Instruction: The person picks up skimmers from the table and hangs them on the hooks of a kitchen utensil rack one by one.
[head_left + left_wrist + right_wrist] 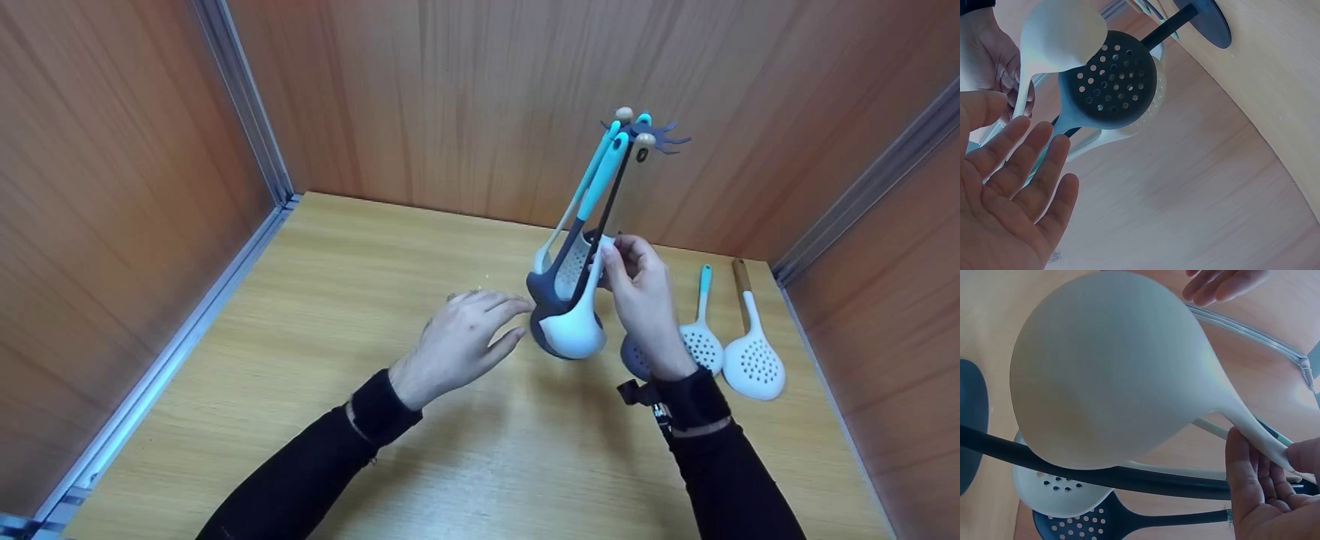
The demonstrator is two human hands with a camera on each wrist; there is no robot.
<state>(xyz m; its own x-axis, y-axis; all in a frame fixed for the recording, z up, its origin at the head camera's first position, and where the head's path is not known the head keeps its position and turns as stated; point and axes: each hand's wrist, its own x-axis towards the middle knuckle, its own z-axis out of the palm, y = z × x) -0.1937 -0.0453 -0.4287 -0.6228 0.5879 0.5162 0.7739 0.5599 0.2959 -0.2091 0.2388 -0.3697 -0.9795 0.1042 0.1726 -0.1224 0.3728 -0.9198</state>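
A dark utensil stand [619,187] with hooks at its top carries several kitchen utensils with turquoise handles [604,176]. My right hand [645,289] pinches the handle of a white ladle [574,334] between thumb and fingers at the stand's right side. In the right wrist view the ladle's rounded bowl [1106,371] fills much of the picture. My left hand [469,341] is held palm down, fingers extended, just left of the hanging utensils; whether it touches them I cannot tell. A dark perforated skimmer [1109,79] hangs in front of it in the left wrist view.
Right of the stand, a dark perforated utensil [634,358], a white skimmer with turquoise handle [701,345] and a white perforated turner with brown handle end [754,367] are in view. Wooden panels enclose the tabletop [337,285] at the back and both sides.
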